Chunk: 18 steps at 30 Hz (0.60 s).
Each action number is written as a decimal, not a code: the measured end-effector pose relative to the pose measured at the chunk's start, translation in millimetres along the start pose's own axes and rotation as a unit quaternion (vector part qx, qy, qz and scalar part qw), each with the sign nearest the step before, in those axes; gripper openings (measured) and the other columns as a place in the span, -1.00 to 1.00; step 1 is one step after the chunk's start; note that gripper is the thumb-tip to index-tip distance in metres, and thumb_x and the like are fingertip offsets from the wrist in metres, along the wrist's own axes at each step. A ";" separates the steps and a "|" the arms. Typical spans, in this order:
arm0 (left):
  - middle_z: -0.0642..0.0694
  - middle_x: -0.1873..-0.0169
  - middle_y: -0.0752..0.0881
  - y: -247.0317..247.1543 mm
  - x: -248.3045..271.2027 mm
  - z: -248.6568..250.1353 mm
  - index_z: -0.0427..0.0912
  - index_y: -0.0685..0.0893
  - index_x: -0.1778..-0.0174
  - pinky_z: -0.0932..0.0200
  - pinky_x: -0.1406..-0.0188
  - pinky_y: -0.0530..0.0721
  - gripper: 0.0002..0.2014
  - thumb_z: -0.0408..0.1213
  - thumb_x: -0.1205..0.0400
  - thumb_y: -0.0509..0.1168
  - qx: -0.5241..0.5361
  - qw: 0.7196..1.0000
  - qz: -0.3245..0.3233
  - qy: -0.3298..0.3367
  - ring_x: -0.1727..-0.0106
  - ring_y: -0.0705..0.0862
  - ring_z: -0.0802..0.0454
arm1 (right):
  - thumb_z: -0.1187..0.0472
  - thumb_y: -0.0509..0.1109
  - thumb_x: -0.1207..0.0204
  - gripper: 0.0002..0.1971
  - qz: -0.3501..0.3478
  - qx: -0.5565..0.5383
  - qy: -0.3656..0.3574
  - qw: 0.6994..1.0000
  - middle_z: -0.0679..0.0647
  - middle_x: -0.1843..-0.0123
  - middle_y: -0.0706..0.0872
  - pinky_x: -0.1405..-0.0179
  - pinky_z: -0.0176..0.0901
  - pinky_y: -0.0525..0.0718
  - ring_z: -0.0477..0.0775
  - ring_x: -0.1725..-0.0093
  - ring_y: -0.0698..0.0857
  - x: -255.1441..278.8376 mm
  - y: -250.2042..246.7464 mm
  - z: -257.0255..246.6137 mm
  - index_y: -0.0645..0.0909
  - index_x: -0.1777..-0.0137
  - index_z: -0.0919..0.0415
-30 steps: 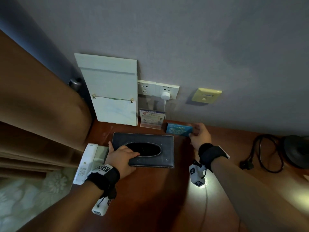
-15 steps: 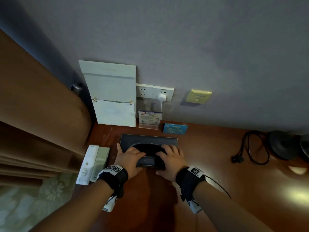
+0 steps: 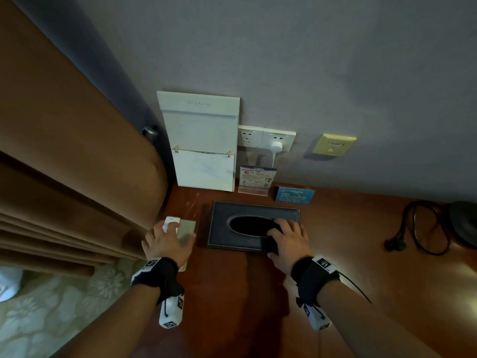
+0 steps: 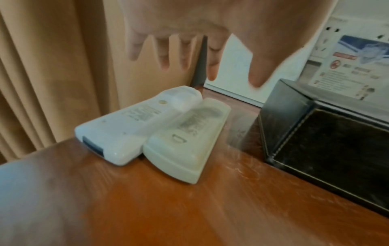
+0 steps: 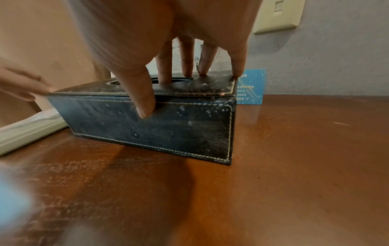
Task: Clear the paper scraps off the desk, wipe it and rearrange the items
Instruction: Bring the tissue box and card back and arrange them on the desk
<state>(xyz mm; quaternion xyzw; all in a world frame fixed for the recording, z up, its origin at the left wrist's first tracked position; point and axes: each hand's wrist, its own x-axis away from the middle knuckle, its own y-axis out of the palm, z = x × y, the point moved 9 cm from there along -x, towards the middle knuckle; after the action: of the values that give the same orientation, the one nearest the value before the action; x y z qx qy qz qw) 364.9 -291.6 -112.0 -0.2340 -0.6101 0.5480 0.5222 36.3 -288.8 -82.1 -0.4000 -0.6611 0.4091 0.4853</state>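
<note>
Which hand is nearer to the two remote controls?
Left. The left hand hovers over the remote controls; the right hand grips the tissue box beside them.

Two plastic remote controls lay at the frame's left: one white remote (image 4: 130, 126) and one cream remote (image 4: 185, 139). At centre sat one dark stitched leather tissue box (image 3: 254, 226). Above it stood one white upright board (image 3: 201, 140), one clear acrylic sign stand (image 3: 256, 179) and one blue card (image 3: 294, 195). The wall held two white wall sockets (image 3: 249, 136) and one beige wall plate (image 3: 334, 147). One black coiled cable (image 3: 418, 228) lay at right.
</note>
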 end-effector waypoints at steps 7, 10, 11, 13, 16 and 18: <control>-0.10 -0.46 0.26 22.0 -9.1 -9.3 0.14 0.28 -0.49 -0.17 -0.22 0.63 -0.20 0.20 -0.39 0.48 -0.033 0.996 -0.085 -0.006 -0.39 0.39 -0.23 | -0.19 0.47 -0.27 -0.36 0.071 -0.011 0.010 0.997 0.00 -0.53 0.38 -0.60 0.42 -0.04 0.21 -0.53 0.27 5.1 -3.3 -20.8 0.46 -0.38 -0.12; -0.08 -0.42 0.30 20.0 -15.5 -10.4 0.17 0.30 -0.46 -0.11 -0.14 0.66 -0.22 0.22 -0.37 0.48 -0.041 0.997 -0.073 -0.004 -0.35 0.40 -0.20 | -0.17 0.47 -0.27 -0.44 0.092 -0.028 0.002 0.995 0.00 -0.45 0.50 -0.59 0.42 0.14 0.20 -0.47 0.38 6.5 0.2 -33.2 0.53 -0.30 -0.12; -0.08 -0.42 0.30 19.6 -18.4 -9.8 0.19 0.31 -0.45 -0.10 -0.13 0.66 -0.23 0.23 -0.36 0.47 -0.034 0.997 -0.071 -0.004 -0.34 0.40 -0.20 | -0.17 0.47 -0.28 -0.46 0.097 -0.034 0.000 0.995 0.00 -0.43 0.52 -0.57 0.43 0.18 0.19 -0.45 0.40 6.3 2.3 -36.6 0.55 -0.28 -0.11; -0.06 -0.41 0.30 18.3 -24.4 -6.3 0.23 0.34 -0.42 -0.12 -0.13 0.65 -0.27 0.23 -0.35 0.45 -0.019 0.997 -0.070 -0.003 -0.33 0.40 -0.21 | -0.15 0.47 -0.30 -0.48 0.099 -0.045 0.003 0.994 -0.02 -0.41 0.54 -0.57 0.43 0.18 0.18 -0.45 0.41 4.3 6.2 -41.3 0.56 -0.28 -0.12; -0.03 -0.38 0.32 15.2 -31.8 0.4 0.26 0.38 -0.36 -0.15 -0.14 0.64 -0.33 0.20 -0.35 0.46 0.002 0.998 -0.066 -0.002 -0.33 0.40 -0.22 | -0.17 0.41 -0.37 -0.47 0.077 -0.062 0.025 0.995 -0.05 -0.46 0.48 -0.63 0.35 0.03 0.15 -0.51 0.34 0.0 14.3 -41.6 0.52 -0.37 -0.14; -0.04 -0.37 0.33 14.1 -35.4 3.6 0.25 0.38 -0.37 -0.15 -0.17 0.62 -0.33 0.20 -0.36 0.46 0.008 0.998 -0.065 -0.007 -0.35 0.39 -0.23 | -0.19 0.38 -0.38 -0.44 0.069 -0.059 0.035 0.995 -0.07 -0.46 0.47 -0.65 0.30 -0.05 0.13 -0.51 0.34 -0.6 18.2 -40.3 0.49 -0.40 -0.15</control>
<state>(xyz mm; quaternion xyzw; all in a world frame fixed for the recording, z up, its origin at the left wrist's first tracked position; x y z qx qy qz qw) 369.9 -319.4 -137.8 -0.1857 -0.6230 0.5193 0.5548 77.9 -276.9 -91.3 -0.4865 -0.6374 0.3882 0.4542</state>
